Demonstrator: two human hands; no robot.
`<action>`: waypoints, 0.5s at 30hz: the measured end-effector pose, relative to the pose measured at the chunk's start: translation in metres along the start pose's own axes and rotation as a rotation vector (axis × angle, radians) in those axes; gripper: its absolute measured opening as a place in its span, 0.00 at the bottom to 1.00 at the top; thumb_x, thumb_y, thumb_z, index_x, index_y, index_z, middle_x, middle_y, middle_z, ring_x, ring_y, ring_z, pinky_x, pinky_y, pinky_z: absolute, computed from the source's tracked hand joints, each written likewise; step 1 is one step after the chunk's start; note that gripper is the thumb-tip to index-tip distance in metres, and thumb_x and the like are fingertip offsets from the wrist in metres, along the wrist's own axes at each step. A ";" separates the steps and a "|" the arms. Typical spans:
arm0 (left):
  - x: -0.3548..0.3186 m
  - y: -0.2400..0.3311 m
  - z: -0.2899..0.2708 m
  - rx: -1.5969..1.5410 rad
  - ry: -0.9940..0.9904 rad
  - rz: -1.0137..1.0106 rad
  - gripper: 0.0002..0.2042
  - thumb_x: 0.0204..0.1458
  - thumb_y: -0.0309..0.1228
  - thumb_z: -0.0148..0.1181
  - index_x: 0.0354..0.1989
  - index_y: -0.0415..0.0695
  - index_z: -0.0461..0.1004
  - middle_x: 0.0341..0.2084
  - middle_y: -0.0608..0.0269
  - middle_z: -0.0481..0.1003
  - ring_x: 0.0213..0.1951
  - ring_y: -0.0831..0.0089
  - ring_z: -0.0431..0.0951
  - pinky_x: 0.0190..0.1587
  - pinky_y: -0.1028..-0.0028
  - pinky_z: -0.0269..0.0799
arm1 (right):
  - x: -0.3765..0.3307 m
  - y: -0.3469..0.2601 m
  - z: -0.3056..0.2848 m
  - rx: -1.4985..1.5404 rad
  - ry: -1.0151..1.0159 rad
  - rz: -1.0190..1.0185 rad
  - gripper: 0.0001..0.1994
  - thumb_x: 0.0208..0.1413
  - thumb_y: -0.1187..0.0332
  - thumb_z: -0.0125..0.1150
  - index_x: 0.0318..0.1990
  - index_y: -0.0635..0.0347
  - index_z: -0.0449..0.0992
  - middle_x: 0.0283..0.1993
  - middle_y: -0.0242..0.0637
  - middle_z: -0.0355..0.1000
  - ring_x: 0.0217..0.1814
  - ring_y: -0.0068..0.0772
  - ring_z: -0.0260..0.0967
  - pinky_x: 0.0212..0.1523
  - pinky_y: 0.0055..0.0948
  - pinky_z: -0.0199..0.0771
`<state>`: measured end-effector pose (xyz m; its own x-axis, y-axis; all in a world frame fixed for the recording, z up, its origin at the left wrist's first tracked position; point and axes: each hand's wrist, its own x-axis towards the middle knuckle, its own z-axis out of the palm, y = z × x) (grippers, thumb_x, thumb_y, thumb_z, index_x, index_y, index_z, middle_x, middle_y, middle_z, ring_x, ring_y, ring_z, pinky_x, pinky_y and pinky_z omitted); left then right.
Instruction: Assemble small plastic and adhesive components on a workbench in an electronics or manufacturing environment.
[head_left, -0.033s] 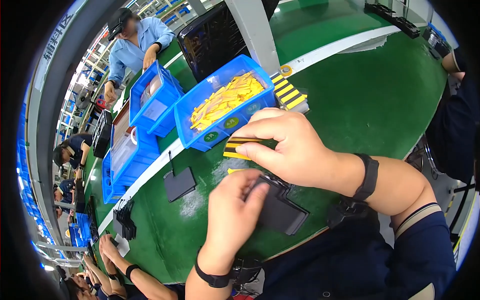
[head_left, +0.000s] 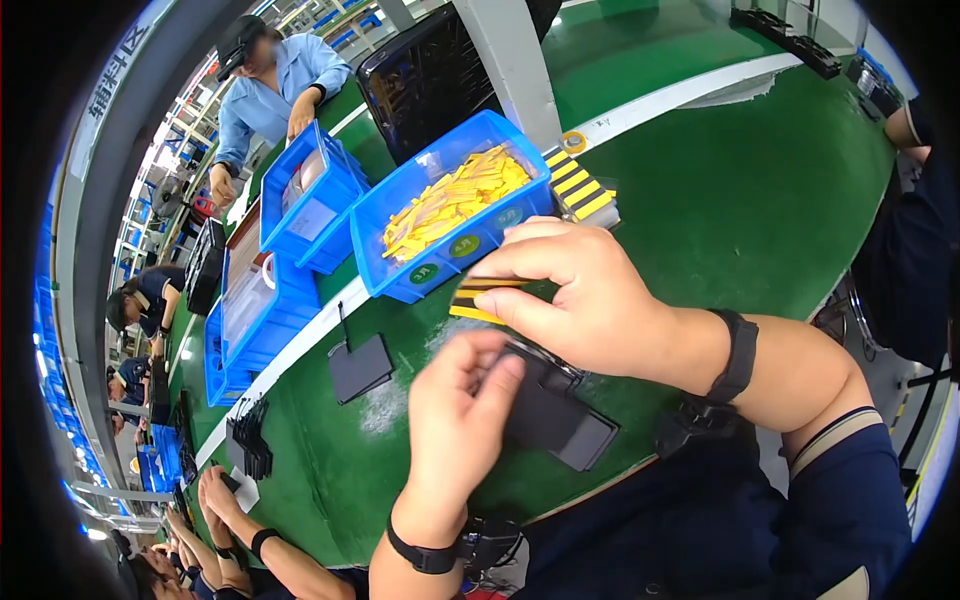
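Pinches yellow-and-black striped sheet (head_left: 478, 300) between thumb and fingers of right hand (head_left: 580, 290), above green surface (head_left: 730, 230), in front of blue bin (head_left: 385, 287) of yellow strips (head_left: 460, 200). Grasps black flat piece (head_left: 540, 388) by its edge with left hand (head_left: 455, 405), on near side of sheet. Has more black pieces (head_left: 360, 370) lying on surface, left of both hands.

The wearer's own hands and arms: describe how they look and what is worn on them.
The left hand and right hand are bare, without gloves. Each wrist has a black strap around it. The right sleeve is short and navy, with a pale band near its hem; no left sleeve shows.
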<state>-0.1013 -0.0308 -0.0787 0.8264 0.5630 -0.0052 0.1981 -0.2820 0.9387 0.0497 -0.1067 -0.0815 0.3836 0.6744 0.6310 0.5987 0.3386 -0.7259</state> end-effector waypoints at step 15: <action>0.003 -0.001 -0.004 -0.413 0.058 0.101 0.08 0.57 0.22 0.51 0.44 0.36 0.65 0.34 0.63 0.76 0.34 0.86 0.71 0.38 0.85 0.65 | -0.001 0.001 -0.001 -0.064 -0.047 -0.084 0.04 0.41 0.76 0.63 0.28 0.59 0.79 0.25 0.34 0.71 0.32 0.33 0.70 0.56 0.42 0.61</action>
<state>-0.1009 -0.0259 -0.0780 0.7973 0.5948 0.1024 -0.1198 -0.0103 0.9927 0.0503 -0.1076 -0.0822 0.2978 0.6758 0.6742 0.6715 0.3537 -0.6511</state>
